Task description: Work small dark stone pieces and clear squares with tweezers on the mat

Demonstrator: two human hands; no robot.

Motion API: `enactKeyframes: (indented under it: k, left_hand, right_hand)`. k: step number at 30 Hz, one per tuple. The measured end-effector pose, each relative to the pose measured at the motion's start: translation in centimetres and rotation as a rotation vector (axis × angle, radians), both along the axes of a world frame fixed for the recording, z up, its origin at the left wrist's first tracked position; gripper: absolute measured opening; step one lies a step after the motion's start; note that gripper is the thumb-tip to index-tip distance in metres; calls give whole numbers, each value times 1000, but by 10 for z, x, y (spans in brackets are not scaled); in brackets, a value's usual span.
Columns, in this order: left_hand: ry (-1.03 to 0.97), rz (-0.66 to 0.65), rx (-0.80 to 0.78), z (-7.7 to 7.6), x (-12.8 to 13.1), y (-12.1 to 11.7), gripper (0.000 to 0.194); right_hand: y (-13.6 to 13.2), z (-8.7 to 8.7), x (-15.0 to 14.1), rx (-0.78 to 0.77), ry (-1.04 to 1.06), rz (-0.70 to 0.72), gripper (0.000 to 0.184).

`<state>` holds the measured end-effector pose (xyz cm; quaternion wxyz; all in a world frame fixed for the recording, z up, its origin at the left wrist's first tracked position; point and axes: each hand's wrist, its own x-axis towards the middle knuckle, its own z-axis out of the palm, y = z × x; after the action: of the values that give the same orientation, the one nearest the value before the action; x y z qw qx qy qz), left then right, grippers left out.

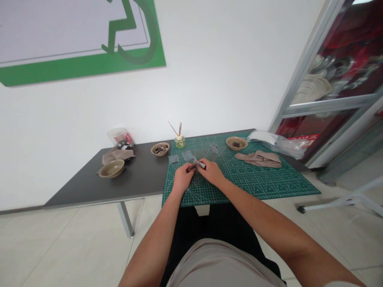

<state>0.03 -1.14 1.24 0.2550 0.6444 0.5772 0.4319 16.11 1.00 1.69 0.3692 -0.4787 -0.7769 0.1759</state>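
The person's two hands meet over the near part of the green mat (254, 181), where the right hand (211, 173) grasps a small clear packet (196, 162) between thumb and fingers, together with or beside a short greyish, dark-ended part too small to identify. The left hand (183, 176) has its fingertips drawn together at the packet's left side; whether they pinch the film itself or a dark bit next to it cannot be told. Holding it from both sides, close in front of the body, probably keeps something so light and floppy steady for fine finger work. The packet looks thin, see-through and slightly crumpled, with pale glints. Just beyond it, similar flat squares lie spread out on the mat, two toward the left (188, 155) and one to the right (214, 148) with something darker showing in it, perhaps set apart so each can be picked up singly. Farther out, a left bowl (160, 154) and a right bowl (237, 149) of small dark and pale pieces flank the work, seemingly within easy reach, while a brown cloth (259, 158) lies bunched near the right bowl and a scented-stick bottle (180, 142) stands behind, toward the wall.
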Motion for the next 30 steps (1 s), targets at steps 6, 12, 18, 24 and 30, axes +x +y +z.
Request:
enactKeyframes:
  k: [6, 12, 18, 24, 30]
  left_hand:
    - [-57, 65, -14, -3, -2, 1, 12]
    - [-54, 79, -39, -1, -2, -1, 14]
    - [-57, 67, 16, 1, 1, -3, 13]
    - [-123, 42, -19, 2, 3, -5, 13]
    - [-6, 54, 41, 10, 4, -12, 14]
  right_hand:
    - [-2, 1, 6, 79, 14, -60, 12]
    - [4, -1, 7, 31, -51, -21, 15]
    - [4, -1, 3, 62, -58, -20, 15]
    - [-4, -7, -2, 131, -103, 20, 21]
    - [-8, -10, -2, 221, -226, 135, 37]
